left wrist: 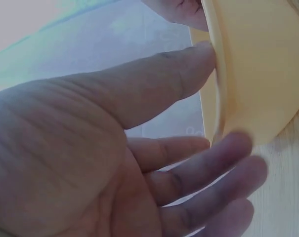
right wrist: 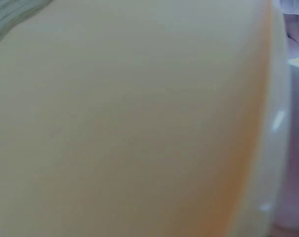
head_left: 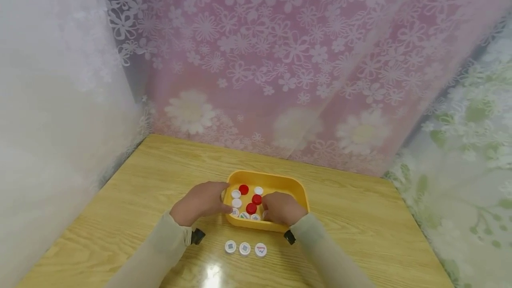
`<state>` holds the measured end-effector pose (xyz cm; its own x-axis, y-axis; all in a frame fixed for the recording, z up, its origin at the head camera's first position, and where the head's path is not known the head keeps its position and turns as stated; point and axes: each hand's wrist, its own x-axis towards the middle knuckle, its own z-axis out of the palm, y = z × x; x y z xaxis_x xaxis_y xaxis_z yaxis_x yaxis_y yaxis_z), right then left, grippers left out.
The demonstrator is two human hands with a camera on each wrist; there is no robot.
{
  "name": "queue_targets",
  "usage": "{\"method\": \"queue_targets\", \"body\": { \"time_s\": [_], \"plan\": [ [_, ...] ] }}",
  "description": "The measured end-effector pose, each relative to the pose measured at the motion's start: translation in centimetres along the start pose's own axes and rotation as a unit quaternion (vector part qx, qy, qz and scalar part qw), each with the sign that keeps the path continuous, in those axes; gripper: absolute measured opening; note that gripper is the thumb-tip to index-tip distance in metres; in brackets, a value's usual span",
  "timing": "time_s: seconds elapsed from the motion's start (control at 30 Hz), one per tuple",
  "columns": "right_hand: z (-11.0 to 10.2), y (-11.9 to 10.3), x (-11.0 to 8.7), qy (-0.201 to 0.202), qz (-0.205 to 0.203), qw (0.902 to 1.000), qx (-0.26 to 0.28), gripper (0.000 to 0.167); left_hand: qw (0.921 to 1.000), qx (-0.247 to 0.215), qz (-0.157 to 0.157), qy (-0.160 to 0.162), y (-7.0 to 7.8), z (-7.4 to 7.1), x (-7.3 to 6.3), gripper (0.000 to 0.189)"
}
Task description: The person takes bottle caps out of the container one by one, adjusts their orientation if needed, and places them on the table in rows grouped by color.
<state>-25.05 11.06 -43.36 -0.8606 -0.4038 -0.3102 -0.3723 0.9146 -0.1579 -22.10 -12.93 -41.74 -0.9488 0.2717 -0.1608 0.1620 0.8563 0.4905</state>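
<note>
A yellow plastic tray (head_left: 262,176) holds several red bottle caps (head_left: 251,208) and white bottle caps (head_left: 236,203), mostly toward its left side. My left hand (head_left: 203,201) is at the tray's left end, with thumb and fingers spread. In the left wrist view its thumb (left wrist: 189,66) meets the tray's rim, and the other fingers reach out fairly straight beside the wall. Inside the tray, my right hand (head_left: 283,208) reaches down over the near right part, its fingers bent beside the caps. Its fingertips are largely hidden, and I cannot tell whether they hold a cap.
Three white caps with printed tops, one of them a cap with red and blue print (head_left: 261,250), lie in a row on the wooden table (head_left: 352,234) in front of the tray. A pink floral curtain (head_left: 256,66) hangs behind the table, with pale cloth at both sides.
</note>
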Motion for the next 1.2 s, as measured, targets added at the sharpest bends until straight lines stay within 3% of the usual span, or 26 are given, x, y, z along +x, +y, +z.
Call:
{"method": "queue_targets", "body": {
  "time_s": [0.17,0.33,0.5,0.73,1.2],
  "plan": [
    [0.2,-0.1,0.2,0.018,-0.014,0.9996,-0.015,0.026,0.9994,0.028,0.015,0.014,0.0,-0.1,-0.1,0.071],
    [0.5,-0.1,0.5,0.033,-0.020,0.9984,-0.041,0.025,0.9985,0.049,0.025,0.007,0.2,0.0,0.0,0.080],
    [1.0,0.1,0.8,0.058,-0.037,0.9950,-0.073,0.022,0.9990,0.034,0.028,-0.001,0.3,0.1,-0.1,0.085],
    [1.3,0.2,0.9,0.068,-0.046,0.9960,-0.036,0.022,0.9990,0.039,0.023,0.003,0.0,0.4,-0.1,0.088],
    [0.5,0.5,0.8,0.084,-0.039,0.9950,-0.038,0.019,0.9992,0.034,0.015,0.012,0.5,0.5,0.6,0.088]
  ]
}}
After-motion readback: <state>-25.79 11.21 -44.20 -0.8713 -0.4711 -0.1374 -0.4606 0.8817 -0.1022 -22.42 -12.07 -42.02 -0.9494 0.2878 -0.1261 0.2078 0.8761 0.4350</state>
